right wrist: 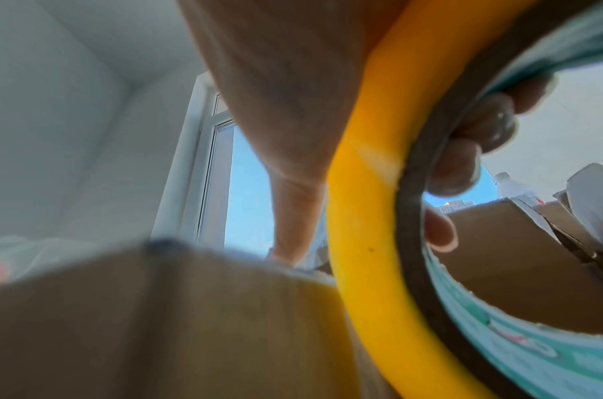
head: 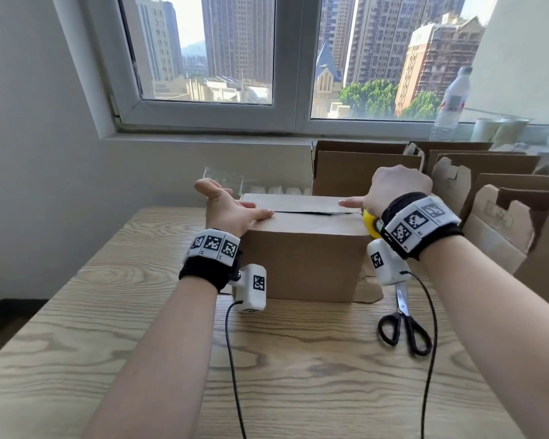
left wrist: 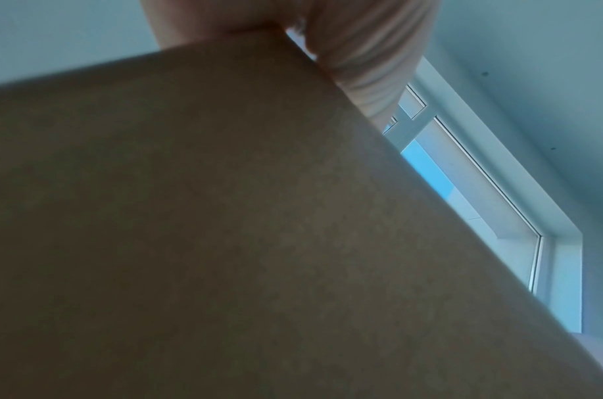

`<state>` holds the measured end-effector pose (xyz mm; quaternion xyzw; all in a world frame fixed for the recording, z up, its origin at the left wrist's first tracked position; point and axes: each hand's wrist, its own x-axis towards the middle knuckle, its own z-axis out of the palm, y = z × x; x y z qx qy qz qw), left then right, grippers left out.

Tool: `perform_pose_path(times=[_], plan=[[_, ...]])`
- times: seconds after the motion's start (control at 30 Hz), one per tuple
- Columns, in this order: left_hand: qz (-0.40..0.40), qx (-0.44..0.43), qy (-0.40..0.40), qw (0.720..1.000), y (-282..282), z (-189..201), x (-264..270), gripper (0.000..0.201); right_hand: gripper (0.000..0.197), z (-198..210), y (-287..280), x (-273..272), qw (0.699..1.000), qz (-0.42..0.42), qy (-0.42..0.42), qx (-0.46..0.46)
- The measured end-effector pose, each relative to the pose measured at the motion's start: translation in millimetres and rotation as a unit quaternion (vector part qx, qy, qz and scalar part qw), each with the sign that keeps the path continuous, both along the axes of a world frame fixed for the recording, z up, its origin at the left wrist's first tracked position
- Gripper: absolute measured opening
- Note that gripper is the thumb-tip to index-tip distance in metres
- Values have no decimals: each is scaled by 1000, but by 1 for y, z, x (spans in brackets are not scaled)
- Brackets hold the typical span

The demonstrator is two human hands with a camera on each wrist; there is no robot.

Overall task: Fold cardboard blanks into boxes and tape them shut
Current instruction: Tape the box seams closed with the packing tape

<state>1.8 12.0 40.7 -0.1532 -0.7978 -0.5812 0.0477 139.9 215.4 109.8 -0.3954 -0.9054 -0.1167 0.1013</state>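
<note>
pressing flat on the matte brown cardboard box [head: 301, 248] at frame centre, the left hand [head: 227, 210] lies open – the right hand [head: 393, 188] grips a glossy yellow tape roll [head: 370, 224]; pale wood-grain table [head: 140, 343], grey-framed window [head: 286, 58] behind.

A cardboard box [head: 301, 245] stands on the wooden table [head: 108, 359], its top flaps meeting at a dark seam. The left hand [head: 227, 207] presses flat on the left end. The right hand [head: 396, 188] points its thumb along the seam and seems to hold a yellow tape roll [head: 370, 222]. Scissors [head: 404, 324] lie near.
</note>
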Motion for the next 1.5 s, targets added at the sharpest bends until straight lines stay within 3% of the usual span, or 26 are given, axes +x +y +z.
perform_pose_path(times=[0.3,0.47,0.63,0.73,0.93,1.07,1.2,1.5], plan=[[-2,24,-14,1000,-1,3,2,85,81,7,1,0,1000,5,-14,-6],[7,28,-26,999,-1,3,4,81,65,-3,4,-4,1000,0,-4,-19],[9,36,-37,999,-1,2,2,78,78,-10,5,-2,999,15,-3,-38],[28,47,-22,998,-3,1,2,65,83,-13,7,0,999,25,-1,-48],[-35,191,-66,979,-4,7,1,36,82,-18,8,0,998,26,3,-52],[14,235,-82,968,-1,5,-8,25,82,-18,9,0,998,25,1,-66],[86,220,-32,971,-3,1,-8,12,81,-18,11,-1,997,27,-5,-79],[139,191,-46,971,-13,11,-10,18,81,-20,15,-3,996,37,-18,-82]])
